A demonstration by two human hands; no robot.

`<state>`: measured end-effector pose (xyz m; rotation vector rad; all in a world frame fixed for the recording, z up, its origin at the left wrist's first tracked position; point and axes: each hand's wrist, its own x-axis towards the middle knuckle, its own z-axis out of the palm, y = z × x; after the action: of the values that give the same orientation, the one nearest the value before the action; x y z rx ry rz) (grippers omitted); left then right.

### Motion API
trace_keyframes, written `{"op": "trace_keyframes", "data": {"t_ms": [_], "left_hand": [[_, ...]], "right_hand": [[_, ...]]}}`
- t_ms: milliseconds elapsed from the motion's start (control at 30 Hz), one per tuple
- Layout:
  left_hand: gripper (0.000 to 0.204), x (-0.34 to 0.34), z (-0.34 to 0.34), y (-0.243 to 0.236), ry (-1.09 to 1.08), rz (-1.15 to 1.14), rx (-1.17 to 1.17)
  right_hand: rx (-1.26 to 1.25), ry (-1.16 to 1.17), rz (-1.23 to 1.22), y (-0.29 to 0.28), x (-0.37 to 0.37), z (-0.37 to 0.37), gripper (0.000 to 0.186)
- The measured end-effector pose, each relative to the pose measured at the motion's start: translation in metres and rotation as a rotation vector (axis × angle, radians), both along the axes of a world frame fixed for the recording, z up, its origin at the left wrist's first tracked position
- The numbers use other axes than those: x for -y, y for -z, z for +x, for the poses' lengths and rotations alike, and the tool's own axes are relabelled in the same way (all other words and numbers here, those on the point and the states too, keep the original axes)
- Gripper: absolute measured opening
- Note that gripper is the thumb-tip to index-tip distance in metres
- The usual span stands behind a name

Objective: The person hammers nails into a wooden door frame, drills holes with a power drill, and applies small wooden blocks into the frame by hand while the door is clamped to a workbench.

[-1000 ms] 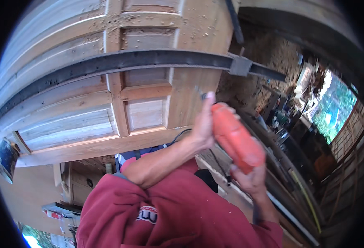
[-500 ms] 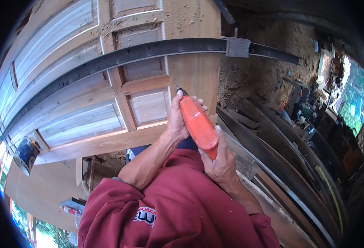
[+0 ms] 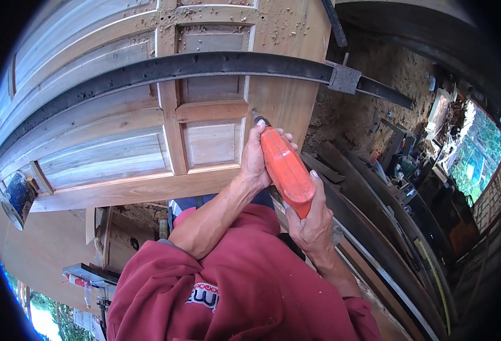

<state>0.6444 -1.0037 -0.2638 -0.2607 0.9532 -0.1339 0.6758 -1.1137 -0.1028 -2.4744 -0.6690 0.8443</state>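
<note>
A red power drill (image 3: 287,170) with a black chuck (image 3: 262,121) is held in both my hands. My left hand (image 3: 255,156) wraps round its front part, just behind the chuck. At the rear, my right hand (image 3: 313,221) grips the drill, the handle itself being mostly hidden below the body. Its thin bit (image 3: 254,112) points at the paneled wooden door (image 3: 282,94), by the joint where a short crosspiece (image 3: 213,111) meets the wide edge board. Whether the bit has entered the wood I cannot tell.
A long dark metal bar clamp (image 3: 205,63) lies across the door, with a block-like jaw (image 3: 345,78) beyond its right edge. Wood chips dot the door's far part. Long dark boards (image 3: 370,199) lean at the right. A dark can-shaped object (image 3: 20,196) sits at the door's left corner.
The whole view has shifted, so the door and clamp appear farther right. Both hands still hold the drill, its bit at about the same spot by the crosspiece.
</note>
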Motion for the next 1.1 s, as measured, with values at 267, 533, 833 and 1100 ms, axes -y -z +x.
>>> {"op": "trace_keyframes", "data": {"t_ms": [267,533,833,1100], "left_hand": [[0.050,-0.007,0.006,-0.006,-0.014,-0.016,-0.011],[0.050,-0.012,0.008,-0.009,0.013,-0.013,-0.053],[0.051,-0.012,0.009,-0.007,0.002,-0.038,-0.059],[0.047,-0.010,0.015,-0.002,-0.056,-0.049,-0.121]], "right_hand": [[-0.006,-0.044,-0.031,-0.007,-0.015,0.007,0.081],[-0.065,0.025,-0.053,-0.009,-0.015,0.006,0.081],[-0.043,-0.006,-0.072,-0.010,-0.025,0.012,0.080],[-0.147,0.075,-0.152,-0.022,-0.047,0.021,0.078]]}}
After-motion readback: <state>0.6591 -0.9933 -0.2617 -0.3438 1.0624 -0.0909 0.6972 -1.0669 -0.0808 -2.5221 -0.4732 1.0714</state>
